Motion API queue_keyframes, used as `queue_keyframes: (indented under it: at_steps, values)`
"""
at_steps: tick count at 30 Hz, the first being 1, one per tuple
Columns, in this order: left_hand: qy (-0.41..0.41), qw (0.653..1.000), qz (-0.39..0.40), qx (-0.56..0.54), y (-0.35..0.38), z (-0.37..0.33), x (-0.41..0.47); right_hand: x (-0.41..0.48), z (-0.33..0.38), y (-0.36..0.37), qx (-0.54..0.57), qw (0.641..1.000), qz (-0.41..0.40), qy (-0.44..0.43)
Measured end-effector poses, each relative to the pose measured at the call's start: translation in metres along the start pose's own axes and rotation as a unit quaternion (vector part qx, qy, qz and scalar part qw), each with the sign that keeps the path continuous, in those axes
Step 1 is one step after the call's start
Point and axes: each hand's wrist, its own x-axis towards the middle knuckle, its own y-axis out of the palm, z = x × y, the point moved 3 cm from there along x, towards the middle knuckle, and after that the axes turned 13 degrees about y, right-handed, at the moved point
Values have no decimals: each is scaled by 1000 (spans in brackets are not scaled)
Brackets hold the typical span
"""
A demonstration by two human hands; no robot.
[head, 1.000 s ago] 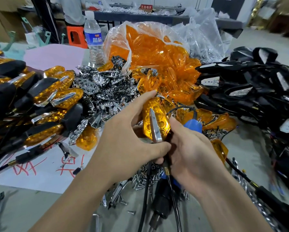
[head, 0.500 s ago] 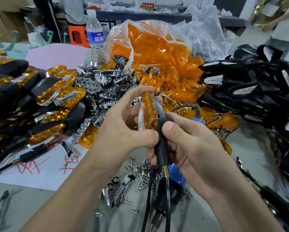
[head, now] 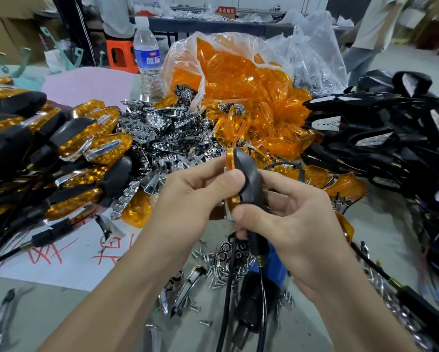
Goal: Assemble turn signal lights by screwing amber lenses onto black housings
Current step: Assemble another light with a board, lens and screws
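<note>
Both hands hold one turn signal light (head: 248, 174) upright at the centre: a black housing faces me, with its amber lens edge on the left side. My left hand (head: 195, 196) grips the lens side, thumb on the housing back. My right hand (head: 287, 214) curls round the black stem and lower housing. A black cable hangs down from the stem. Loose screws (head: 221, 273) lie on the table below the hands.
Finished lights (head: 68, 153) are piled at left. Chrome reflectors (head: 167, 133) heap in the middle, beside a clear bag of amber lenses (head: 241, 85). Black housings (head: 381, 128) are stacked at right. A water bottle (head: 147, 57) stands behind. A blue and black electric screwdriver (head: 256, 298) lies below the hands.
The light has been turned in my hands: its amber face showed a second ago, now the black back faces me. My right hand has shifted down onto the stem.
</note>
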Motion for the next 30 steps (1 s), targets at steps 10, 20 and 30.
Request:
queue_keyframes:
  at_steps: [10, 20, 30]
  values:
    - [-5, 998, 28, -56, -4, -7, -1, 3, -8, 5, 37, 999, 20, -24]
    - [0, 999, -39, -3, -9, 0, 3, 7, -6, 6, 49, 998, 34, 30]
    - [47, 963, -200, 172, -32, 1, 6, 5, -3, 22, 107, 984, 73, 121]
